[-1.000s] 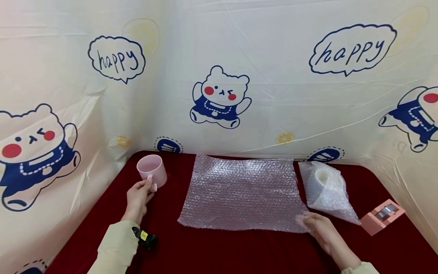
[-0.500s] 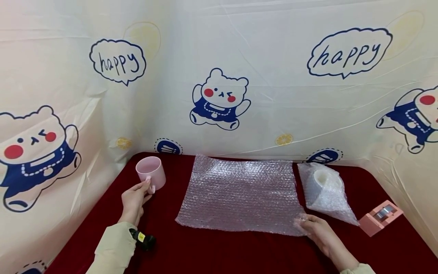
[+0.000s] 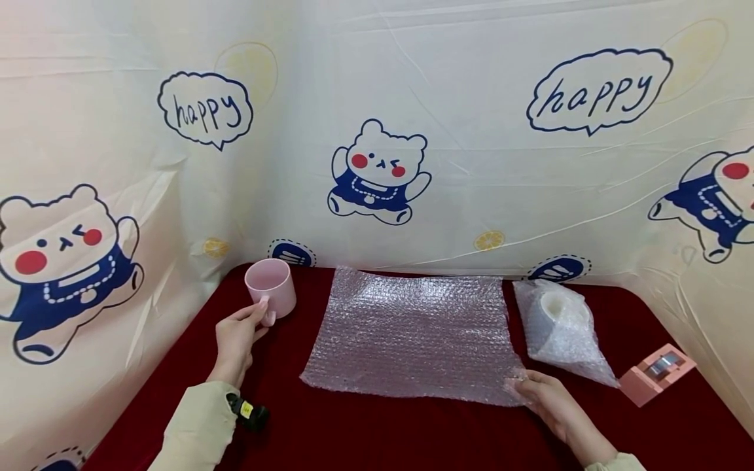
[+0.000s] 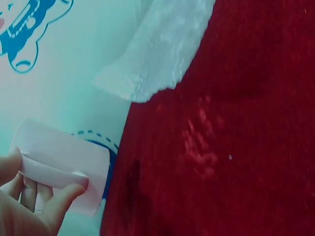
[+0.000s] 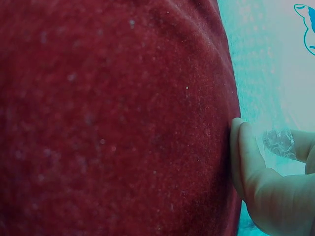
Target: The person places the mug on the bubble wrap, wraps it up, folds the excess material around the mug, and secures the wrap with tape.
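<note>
A pink mug (image 3: 279, 294) is at the left of the red-covered table, and my left hand (image 3: 235, 340) grips it by its handle. Thumb and fingers close around that handle (image 4: 51, 173) in the left wrist view. A sheet of bubble wrap (image 3: 412, 337) lies spread flat in the middle of the table. Its near right corner is pinched by my right hand (image 3: 550, 402). The right wrist view shows a bit of the clear wrap (image 5: 279, 142) between the thumb and finger of that hand (image 5: 275, 191).
To the right of the sheet lies a white roll-shaped thing in a bubble-wrap bag (image 3: 562, 327). A pink tape dispenser (image 3: 656, 374) stands near the right edge. White printed cloth (image 3: 459, 196) walls the table at the back and sides. A black wrist camera (image 3: 250, 412) is strapped to the left wrist.
The left hand and mug have shifted slightly right and away over the last half second. The right hand stays on the bubble wrap's corner, which has moved a little toward the near edge.
</note>
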The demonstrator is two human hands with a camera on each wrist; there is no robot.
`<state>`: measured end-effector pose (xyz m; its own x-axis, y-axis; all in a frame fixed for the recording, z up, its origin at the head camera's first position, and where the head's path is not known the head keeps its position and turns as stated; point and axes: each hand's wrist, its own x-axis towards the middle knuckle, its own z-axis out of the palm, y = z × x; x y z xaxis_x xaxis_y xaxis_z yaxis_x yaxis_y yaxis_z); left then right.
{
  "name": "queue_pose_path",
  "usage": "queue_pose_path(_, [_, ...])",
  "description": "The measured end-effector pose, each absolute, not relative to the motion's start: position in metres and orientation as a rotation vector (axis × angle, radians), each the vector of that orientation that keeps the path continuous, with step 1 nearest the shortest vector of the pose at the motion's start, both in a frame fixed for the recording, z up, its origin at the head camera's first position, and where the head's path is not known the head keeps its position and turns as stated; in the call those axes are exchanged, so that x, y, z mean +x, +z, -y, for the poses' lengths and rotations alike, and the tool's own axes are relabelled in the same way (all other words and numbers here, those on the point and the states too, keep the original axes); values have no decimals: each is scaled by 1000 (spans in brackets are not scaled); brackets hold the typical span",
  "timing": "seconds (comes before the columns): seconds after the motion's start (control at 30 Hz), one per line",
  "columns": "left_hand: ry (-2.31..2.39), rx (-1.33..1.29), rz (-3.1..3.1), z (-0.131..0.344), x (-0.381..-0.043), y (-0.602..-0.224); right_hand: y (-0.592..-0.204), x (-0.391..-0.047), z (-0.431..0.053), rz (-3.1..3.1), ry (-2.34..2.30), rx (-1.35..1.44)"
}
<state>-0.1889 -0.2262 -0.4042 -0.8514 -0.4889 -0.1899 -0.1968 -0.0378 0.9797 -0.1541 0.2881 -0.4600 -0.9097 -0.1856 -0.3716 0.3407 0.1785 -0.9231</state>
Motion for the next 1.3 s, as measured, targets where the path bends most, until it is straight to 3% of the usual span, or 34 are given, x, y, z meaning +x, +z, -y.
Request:
queue_pose_path(0.63, [-1969,454,2174,166,-195,-385,-459,-155,-285,-2045,-1832,180])
queue_pose_path(1.3, [-2037,174,2214,76,-201,-405,-462,-156,-290,-2041,-1793,115])
